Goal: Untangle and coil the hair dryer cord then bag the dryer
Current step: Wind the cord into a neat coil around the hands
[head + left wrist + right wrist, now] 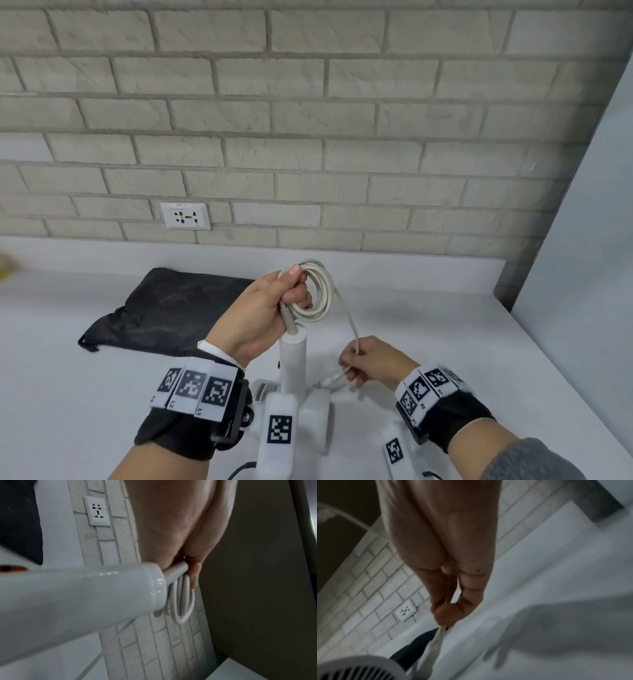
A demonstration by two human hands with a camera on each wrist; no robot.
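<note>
A white hair dryer [293, 363] stands with its handle upward at the near middle of the counter, its head low between my wrists. My left hand [274, 308] grips several loops of the beige cord [318, 294] above the handle's top end, the cord's stiff sleeve under my fingers. In the left wrist view the handle [77, 599] fills the left and the cord loops [181, 601] hang from my fingers. A loose strand runs down to my right hand [370, 363], which pinches the cord near the plug end [334, 380]. A black bag [164, 308] lies flat behind on the left.
A wall socket [185, 216] sits in the brick wall just above the white counter [428, 325]. A grey side wall closes off the right. The dryer's grille [356, 669] shows at the bottom left in the right wrist view.
</note>
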